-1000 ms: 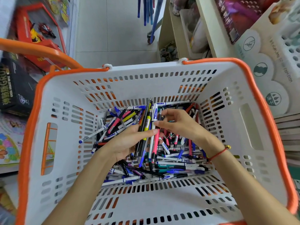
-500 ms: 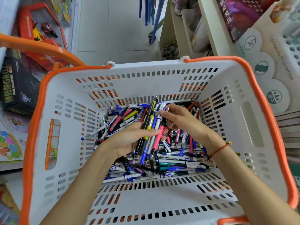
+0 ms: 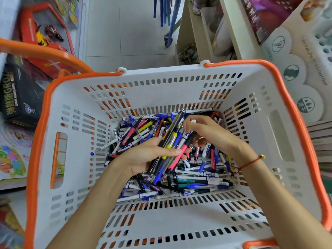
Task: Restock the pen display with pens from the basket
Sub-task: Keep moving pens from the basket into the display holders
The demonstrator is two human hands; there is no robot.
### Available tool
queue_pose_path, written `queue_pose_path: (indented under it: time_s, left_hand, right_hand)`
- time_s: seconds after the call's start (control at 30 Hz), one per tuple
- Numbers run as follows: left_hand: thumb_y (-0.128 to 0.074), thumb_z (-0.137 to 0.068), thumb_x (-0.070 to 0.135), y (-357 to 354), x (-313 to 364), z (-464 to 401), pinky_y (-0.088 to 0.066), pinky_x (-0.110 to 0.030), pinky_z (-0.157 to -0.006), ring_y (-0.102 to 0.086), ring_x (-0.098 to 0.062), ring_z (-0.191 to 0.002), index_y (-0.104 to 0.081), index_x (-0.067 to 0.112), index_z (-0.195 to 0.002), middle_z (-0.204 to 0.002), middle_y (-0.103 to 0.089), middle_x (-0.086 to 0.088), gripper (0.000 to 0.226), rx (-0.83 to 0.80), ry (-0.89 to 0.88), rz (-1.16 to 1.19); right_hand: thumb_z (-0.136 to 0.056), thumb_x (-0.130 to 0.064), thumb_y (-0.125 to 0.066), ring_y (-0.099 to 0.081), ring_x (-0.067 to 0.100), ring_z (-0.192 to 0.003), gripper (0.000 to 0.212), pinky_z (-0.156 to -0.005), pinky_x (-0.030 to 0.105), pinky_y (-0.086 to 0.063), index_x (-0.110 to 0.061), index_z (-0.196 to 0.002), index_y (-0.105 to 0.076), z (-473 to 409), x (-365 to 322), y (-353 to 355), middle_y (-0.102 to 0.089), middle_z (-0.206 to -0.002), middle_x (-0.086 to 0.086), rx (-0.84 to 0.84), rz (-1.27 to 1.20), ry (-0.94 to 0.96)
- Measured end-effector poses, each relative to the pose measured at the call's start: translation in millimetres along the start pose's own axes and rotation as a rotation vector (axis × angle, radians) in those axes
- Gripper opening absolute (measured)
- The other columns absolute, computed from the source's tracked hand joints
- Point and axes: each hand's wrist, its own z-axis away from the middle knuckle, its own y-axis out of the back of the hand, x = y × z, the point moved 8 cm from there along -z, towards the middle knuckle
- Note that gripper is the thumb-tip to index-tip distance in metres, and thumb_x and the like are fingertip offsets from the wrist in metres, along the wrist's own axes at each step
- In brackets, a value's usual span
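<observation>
Fingers of the left hand (image 3: pixel 143 157) clamp a bundle of mixed-colour plastic pens (image 3: pixel 170 142), long axes running near-to-far; the right hand (image 3: pixel 206 133), just right, pinches its far ends.

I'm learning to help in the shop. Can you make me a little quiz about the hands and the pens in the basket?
1. True or false: the left hand grips a bundle of pens.
2. Where do the loose pens lie? A) on the floor B) in the basket C) on a shelf
3. Fill in: the right hand pinches a pen at the bundle's ____ end.

Key: 1 true. 2 B. 3 far (upper).
</observation>
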Motion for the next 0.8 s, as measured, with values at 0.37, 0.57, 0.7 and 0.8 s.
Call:
queue_pose_path:
  time_s: [0.37,0.57,0.7,0.8]
  left_hand:
    - [-0.091,-0.062,0.029,0.6,1.8,1.5,-0.052,-0.043,-0.097,-0.06,-0.023,-0.122,-0.015,0.01,-0.153,-0.124,-0.067,-0.008,0.119,-0.051,0.009,0.201]
    - [-0.098,-0.042,0.039,4.1,-0.2,-0.2,-0.036,-0.05,-0.112,-0.043,-0.024,-0.137,-0.021,0.02,-0.153,-0.15,-0.044,-0.009,0.137,0.015,0.023,0.12]
    - [-0.093,-0.044,0.036,2.8,1.8,3.5,-0.034,-0.046,-0.114,-0.043,-0.018,-0.136,-0.027,0.018,-0.15,-0.149,-0.045,-0.004,0.126,0.043,0.043,0.081]
    - [-0.097,-0.043,0.047,1.1,-1.6,4.7,-0.027,-0.056,-0.115,-0.04,-0.019,-0.139,-0.035,0.023,-0.148,-0.147,-0.048,-0.004,0.124,0.002,0.049,0.066]
  right_hand:
    - [-0.088,-0.015,-0.067,-0.048,0.011,-0.052,0.024,-0.053,0.019,-0.038,0.007,-0.096,-0.066,1.7,-3.0,2.9,-0.056,-0.074,0.016,0.02,-0.146,0.018]
    - [-0.088,-0.028,-0.068,-0.047,0.008,-0.051,0.015,-0.053,0.017,-0.038,-0.013,-0.087,-0.07,6.5,-9.6,1.5,-0.053,-0.058,-0.001,0.011,-0.071,0.042]
    - [-0.076,-0.04,-0.075,-0.053,0.039,-0.068,0.023,-0.062,0.023,-0.045,-0.017,-0.08,-0.075,8.9,-20.1,7.2,-0.064,-0.076,0.019,0.147,-0.029,0.173]
    - [-0.08,-0.039,-0.071,-0.062,0.03,-0.095,0.023,-0.082,0.026,-0.048,-0.018,-0.09,-0.073,11.5,-14.9,37.9,-0.07,-0.099,0.009,0.371,-0.163,0.182]
